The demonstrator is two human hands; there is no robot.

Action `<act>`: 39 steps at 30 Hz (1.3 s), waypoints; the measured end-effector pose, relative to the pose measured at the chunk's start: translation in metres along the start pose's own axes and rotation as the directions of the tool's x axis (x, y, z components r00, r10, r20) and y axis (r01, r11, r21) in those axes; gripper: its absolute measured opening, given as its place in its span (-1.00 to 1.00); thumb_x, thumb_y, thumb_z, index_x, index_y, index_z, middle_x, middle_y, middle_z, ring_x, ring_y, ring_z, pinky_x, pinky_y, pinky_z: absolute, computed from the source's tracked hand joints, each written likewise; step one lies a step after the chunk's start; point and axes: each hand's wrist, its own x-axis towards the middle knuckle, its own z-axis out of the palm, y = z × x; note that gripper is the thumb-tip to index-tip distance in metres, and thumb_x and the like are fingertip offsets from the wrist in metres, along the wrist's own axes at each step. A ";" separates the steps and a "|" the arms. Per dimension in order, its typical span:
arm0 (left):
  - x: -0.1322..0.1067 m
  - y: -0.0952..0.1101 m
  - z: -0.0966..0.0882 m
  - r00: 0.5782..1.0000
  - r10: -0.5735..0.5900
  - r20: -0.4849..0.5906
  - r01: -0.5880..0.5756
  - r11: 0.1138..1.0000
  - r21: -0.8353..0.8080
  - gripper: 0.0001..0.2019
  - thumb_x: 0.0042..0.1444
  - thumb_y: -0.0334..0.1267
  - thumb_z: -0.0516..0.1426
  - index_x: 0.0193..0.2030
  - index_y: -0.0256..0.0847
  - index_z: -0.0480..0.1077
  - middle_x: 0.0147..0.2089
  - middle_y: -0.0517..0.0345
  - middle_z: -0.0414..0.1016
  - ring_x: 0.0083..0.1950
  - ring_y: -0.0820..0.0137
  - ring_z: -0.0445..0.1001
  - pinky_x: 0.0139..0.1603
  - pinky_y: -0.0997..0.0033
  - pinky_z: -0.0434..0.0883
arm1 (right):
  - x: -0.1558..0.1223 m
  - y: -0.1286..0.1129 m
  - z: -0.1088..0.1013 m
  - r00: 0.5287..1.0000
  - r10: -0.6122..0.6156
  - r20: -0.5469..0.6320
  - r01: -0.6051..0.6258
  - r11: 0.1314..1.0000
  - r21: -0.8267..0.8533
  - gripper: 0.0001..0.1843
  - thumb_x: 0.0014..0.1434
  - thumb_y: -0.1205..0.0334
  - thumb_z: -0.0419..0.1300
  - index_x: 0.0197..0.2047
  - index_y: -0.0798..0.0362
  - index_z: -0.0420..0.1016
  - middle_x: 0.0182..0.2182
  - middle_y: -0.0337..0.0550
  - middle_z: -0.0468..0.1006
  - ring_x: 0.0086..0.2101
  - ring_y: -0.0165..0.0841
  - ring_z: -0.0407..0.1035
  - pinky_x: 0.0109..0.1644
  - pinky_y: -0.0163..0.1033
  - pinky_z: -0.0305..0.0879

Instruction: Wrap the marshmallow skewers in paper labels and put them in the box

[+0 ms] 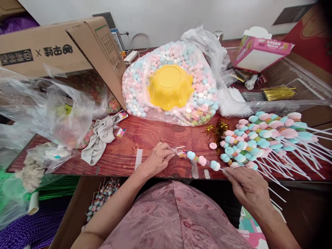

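Observation:
A marshmallow skewer [202, 160] of pink, blue and white pieces lies low over the table's front edge, slanting down to the right. My right hand [249, 188] is closed on the white stick at its right end. At the other end, my left hand [158, 159] pinches the tip of a clear plastic wrapper [177, 151] that carries a small printed label. How far the wrapper runs along the marshmallows I cannot tell. Beside my right hand is a pile of marshmallow skewers [264, 138], sticks pointing right. One loose pink marshmallow [213, 146] sits left of the pile.
A big clear bag of marshmallows [137, 83] with a yellow bowl [169, 88] upside down on it stands behind. Gold twist ties [278, 93] lie at the back right. A grey cloth [100, 138] and a cardboard box [103, 55] are at left. More skewers [103, 195] lie below the table.

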 end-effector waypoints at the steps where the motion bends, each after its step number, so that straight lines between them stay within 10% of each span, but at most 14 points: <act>1: 0.000 0.000 0.000 1.000 -0.005 0.003 0.005 1.000 0.010 -0.77 0.29 -0.30 0.06 -0.16 -0.21 0.57 -0.25 0.06 0.47 -0.19 0.37 0.38 -0.05 0.29 0.35 | 0.000 -0.001 -0.001 1.000 -0.015 0.010 0.015 1.000 -0.018 -0.90 0.22 0.34 0.21 -0.20 0.05 0.55 -0.38 -0.15 0.61 -0.34 -0.29 0.49 -0.17 -0.18 0.34; 11: -0.001 0.001 0.001 1.000 -0.028 -0.006 0.028 0.999 0.024 -0.75 0.30 -0.29 0.05 -0.24 -0.21 0.57 -0.29 0.07 0.44 -0.22 0.38 0.36 -0.09 0.31 0.34 | -0.008 -0.009 -0.002 0.981 0.041 -0.187 -0.028 0.997 0.068 -0.74 0.10 0.50 0.28 -0.12 0.09 0.53 -0.34 -0.10 0.57 -0.36 -0.30 0.45 -0.16 -0.14 0.35; 39: -0.005 0.005 -0.001 0.987 0.105 0.120 -0.128 0.971 0.203 -0.71 0.26 -0.47 -0.03 -0.11 -0.21 0.52 -0.15 0.00 0.47 -0.12 0.30 0.32 -0.05 0.28 0.35 | 0.028 -0.018 0.006 0.975 -0.174 0.139 0.186 0.979 -0.079 -0.83 0.27 0.41 0.08 -0.23 0.12 0.51 -0.45 -0.13 0.54 -0.39 -0.32 0.37 -0.28 -0.21 0.18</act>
